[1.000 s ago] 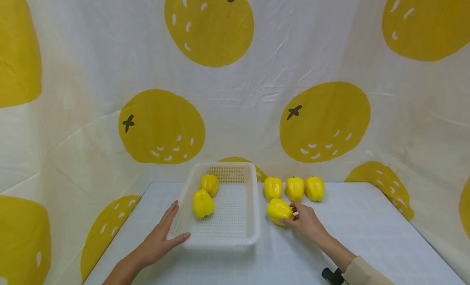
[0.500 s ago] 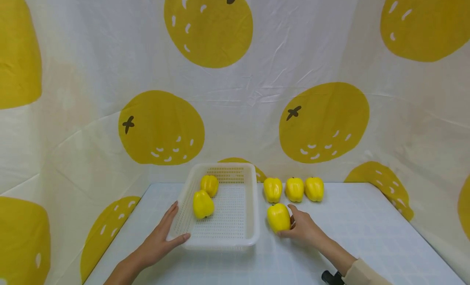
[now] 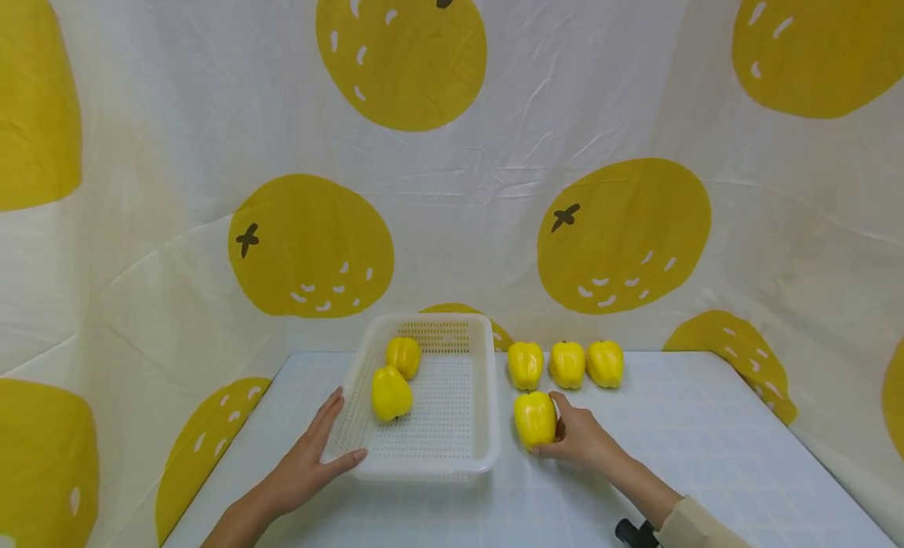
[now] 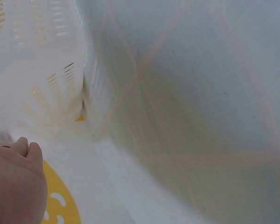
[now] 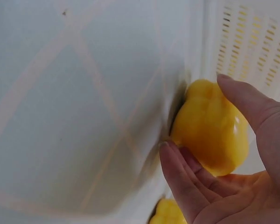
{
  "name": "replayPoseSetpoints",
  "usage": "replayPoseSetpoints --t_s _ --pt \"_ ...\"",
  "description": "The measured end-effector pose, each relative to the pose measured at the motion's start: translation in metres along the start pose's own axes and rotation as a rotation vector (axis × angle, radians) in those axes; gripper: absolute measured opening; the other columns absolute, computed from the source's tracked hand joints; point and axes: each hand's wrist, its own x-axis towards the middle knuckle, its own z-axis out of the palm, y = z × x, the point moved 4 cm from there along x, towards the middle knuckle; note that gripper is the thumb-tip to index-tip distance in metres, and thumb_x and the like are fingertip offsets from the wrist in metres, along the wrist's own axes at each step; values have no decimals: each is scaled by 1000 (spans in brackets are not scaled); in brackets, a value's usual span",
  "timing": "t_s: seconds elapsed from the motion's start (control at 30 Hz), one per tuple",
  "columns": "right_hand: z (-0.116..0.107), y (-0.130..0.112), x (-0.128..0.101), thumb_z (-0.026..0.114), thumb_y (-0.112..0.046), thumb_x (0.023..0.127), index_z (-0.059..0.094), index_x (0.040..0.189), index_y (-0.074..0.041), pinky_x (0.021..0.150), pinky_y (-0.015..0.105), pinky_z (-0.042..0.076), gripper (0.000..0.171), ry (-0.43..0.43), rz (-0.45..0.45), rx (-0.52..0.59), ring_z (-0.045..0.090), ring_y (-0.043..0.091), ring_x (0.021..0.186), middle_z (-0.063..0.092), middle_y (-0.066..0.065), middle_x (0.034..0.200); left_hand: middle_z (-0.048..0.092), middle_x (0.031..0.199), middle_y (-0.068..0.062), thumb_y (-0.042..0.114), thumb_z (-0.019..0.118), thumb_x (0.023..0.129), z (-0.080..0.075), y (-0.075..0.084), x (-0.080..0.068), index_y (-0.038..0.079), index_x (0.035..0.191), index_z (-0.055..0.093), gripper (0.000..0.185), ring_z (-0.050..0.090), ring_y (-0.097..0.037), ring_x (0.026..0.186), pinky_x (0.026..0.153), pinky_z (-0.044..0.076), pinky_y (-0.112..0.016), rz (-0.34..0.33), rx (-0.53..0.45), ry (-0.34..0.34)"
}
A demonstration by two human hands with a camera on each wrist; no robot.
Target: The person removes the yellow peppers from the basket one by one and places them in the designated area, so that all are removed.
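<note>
My right hand [image 3: 559, 432] grips a yellow bell pepper [image 3: 534, 419] that stands upright on the table just right of a white perforated basket [image 3: 487, 422]. In the right wrist view the thumb lies over this pepper [image 5: 210, 135] and the fingers [image 5: 182, 177] curl under it. My left hand [image 3: 321, 446] rests on the basket's near left corner, fingers straight along its side and thumb on the front rim. Two yellow peppers [image 3: 391, 392] [image 3: 403, 356] lie in the basket's far left part. The left wrist view shows the basket wall [image 4: 42, 70] and the hand's edge [image 4: 16, 182].
Three more yellow peppers [image 3: 526, 364] [image 3: 567, 363] [image 3: 605, 363] stand in a row at the back of the table [image 3: 706, 438]. A cloth backdrop [image 3: 452, 179] printed with oranges closes in the back and sides. A small black object [image 3: 631, 532] sits by my right sleeve.
The pepper in my right hand has turned from lying tilted to standing upright and shifted slightly left. My right hand has closed in around it. The left hand and the basket have stayed put.
</note>
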Motion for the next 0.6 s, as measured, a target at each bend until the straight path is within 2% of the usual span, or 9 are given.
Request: replayPoseSetpoints --t_s 0.23,0.43,0.6 --pt "-9 -3 -1 95 -34 71 33 153 5 72 38 55 110 -29 11 -23 58 18 77 63 8 92 -2 173 -7 65 66 90 -1 1 0 15 166 6 108 11 -41 156 116 17 -73 7 1 2" --pt "-21 -9 -5 93 -34 73 32 155 3 66 34 54 109 -46 1 -31 60 18 78 64 12 105 -2 173 -7 64 66 90 -1 1 0 15 166 6 108 11 -41 156 116 17 -72 16 -5 9" --pt "-34 -23 -7 92 -35 75 36 154 3 73 39 58 105 -41 -25 -39 63 27 95 63 16 118 -2 173 -7 64 66 90 1 1 0 15 166 6 108 11 -41 156 116 17 -72 8 -15 8"
